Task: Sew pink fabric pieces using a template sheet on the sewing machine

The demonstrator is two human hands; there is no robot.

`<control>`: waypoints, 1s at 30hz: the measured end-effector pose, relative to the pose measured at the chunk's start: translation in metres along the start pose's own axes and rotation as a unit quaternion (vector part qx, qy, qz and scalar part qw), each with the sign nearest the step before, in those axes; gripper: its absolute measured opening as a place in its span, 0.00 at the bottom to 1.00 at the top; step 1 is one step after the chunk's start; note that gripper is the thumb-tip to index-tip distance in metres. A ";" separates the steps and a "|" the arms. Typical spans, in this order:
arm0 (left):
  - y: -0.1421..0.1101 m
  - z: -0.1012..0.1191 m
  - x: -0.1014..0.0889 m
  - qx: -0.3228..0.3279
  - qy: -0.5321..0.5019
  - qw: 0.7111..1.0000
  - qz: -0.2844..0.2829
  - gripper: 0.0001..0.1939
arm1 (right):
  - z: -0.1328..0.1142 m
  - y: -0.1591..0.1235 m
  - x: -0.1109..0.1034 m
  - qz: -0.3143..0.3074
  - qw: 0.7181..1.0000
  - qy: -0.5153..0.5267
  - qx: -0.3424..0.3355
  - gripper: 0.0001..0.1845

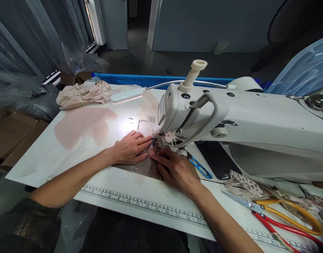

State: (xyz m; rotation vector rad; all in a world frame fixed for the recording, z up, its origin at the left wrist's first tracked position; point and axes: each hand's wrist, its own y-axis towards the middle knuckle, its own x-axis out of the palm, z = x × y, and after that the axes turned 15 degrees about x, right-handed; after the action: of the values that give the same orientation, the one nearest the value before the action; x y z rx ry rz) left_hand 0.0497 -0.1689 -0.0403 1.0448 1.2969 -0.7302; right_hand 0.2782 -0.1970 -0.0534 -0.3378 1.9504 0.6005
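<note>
A sheer brownish fabric lies on the table by the needle area of a white sewing machine. My left hand rests flat on this fabric, its fingers stretched toward the presser foot. Opposite it, my right hand is closed at the fabric's right side, with the index finger pointing in and the other fingers curled. Near that fingertip shows a tiny pinkish-white piece, too small to name. The needle tip is hard to make out.
A lit lamp hangs over the work. Blue thread snips, a black phone-like slab and scissors with orange and red handles lie right. Bundled lace sits at the back left. A printed ruler runs along the front.
</note>
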 end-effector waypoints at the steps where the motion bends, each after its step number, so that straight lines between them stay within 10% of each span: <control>1: 0.000 0.001 0.000 0.000 0.005 1.000 -0.001 0.24 | 0.000 0.000 0.000 0.001 1.000 0.003 0.002 0.18; 20: 0.003 0.010 0.006 -0.030 0.035 0.998 0.044 0.23 | 0.003 0.000 0.000 -0.011 0.999 0.030 0.028 0.18; 30: 0.000 0.008 0.019 0.077 0.045 0.978 0.187 0.11 | 0.005 -0.004 0.001 -0.023 0.999 0.005 0.036 0.17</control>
State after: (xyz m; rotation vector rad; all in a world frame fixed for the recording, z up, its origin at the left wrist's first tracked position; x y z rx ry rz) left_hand 0.0564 -0.1740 -0.0590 1.4144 1.0879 -0.5055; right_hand 0.2834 -0.1975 -0.0576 -0.3404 1.9627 0.4995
